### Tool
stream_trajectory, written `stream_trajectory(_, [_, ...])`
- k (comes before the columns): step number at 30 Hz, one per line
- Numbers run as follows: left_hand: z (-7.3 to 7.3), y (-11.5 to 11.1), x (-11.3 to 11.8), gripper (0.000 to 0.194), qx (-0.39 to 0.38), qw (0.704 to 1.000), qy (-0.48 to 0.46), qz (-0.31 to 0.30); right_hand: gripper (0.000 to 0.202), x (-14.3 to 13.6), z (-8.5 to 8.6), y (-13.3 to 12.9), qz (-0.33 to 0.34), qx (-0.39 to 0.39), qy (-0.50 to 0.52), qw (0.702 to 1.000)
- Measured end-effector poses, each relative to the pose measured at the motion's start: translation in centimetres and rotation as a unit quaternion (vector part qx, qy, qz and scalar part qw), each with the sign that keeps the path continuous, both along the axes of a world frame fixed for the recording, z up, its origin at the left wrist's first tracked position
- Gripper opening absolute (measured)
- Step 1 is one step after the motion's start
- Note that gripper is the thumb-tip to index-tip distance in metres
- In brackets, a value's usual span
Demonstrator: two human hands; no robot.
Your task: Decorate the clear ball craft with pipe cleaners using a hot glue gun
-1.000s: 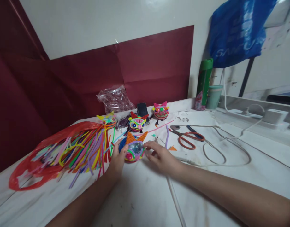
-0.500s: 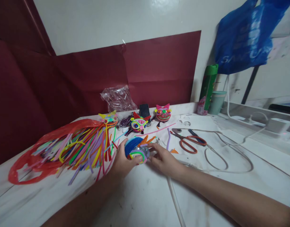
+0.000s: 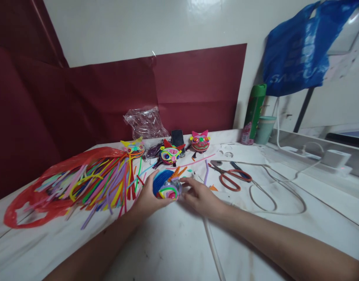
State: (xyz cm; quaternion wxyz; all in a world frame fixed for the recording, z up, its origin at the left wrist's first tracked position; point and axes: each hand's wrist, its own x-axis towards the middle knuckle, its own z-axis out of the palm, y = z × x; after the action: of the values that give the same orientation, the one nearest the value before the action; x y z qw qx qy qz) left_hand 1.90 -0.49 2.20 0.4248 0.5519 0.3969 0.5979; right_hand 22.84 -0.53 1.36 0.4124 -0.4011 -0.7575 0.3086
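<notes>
My left hand (image 3: pixel 147 200) is closed around a round pipe-cleaner animal head (image 3: pixel 164 182). Blue coils cover its back, a ringed eye with a pink centre faces me, and orange prongs stick up on top. Part of its right side shows a bare clear surface. My right hand (image 3: pixel 200 197) grips that right side, its fingers bent and the fingertips partly hidden. Behind it sit similar heads: a red-eared one (image 3: pixel 170 154), a pink one (image 3: pixel 200 141) and a yellow-eared one (image 3: pixel 133 148).
Loose pipe cleaners (image 3: pixel 103 183) spill from a red plastic bag (image 3: pixel 24 218) at left. Orange-handled scissors (image 3: pixel 230 179) and a cable (image 3: pixel 302 199) lie at right. Further back are a phone (image 3: pixel 177 137), clear plastic wrap (image 3: pixel 144 121), a green can (image 3: pixel 254 109) and a cup (image 3: pixel 265 130).
The animal head has turned in my left hand, so its pink-centred eye shows more fully. Both hands stay on it. The view has shifted slightly.
</notes>
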Motion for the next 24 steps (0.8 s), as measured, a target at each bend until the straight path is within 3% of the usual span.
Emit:
stream_trajectory(5, [1.0, -0.1, 0.4, 0.084, -0.042, 0.997, 0.051, 0.045, 0.031, 0.8, 1.2, 0.3, -0.064, 0.049, -0.005, 0.997])
stream_trajectory(11, [1.2, -0.2, 0.7, 0.085, -0.060, 0.982, 0.158, 0.080, 0.031, 1.3, 2.0, 0.2, -0.023, 0.153, -0.060, 0.986])
stream_trajectory(14, [1.6, -0.1, 0.7, 0.080, -0.085, 0.972, 0.173, 0.137, 0.029, 2.2, 2.8, 1.0, -0.088, 0.134, -0.131, 0.978])
stream_trajectory(17, [2.3, 0.0, 0.5, 0.082, -0.092, 0.960, 0.199, 0.175, 0.028, 3.9, 4.4, 1.7, -0.131, 0.083, -0.301, 0.941])
stream_trajectory(21, [2.7, 0.3, 0.0, 0.087, -0.104, 0.949, 0.231, 0.189, 0.018, 5.6, 6.6, 1.0, -0.075, 0.031, -0.422, 0.903])
stream_trajectory(24, [2.2, 0.7, -0.3, 0.088, -0.100, 0.947, 0.237, 0.192, 0.028, 5.4, 6.8, -0.1, -0.045, 0.028, -0.529, 0.847])
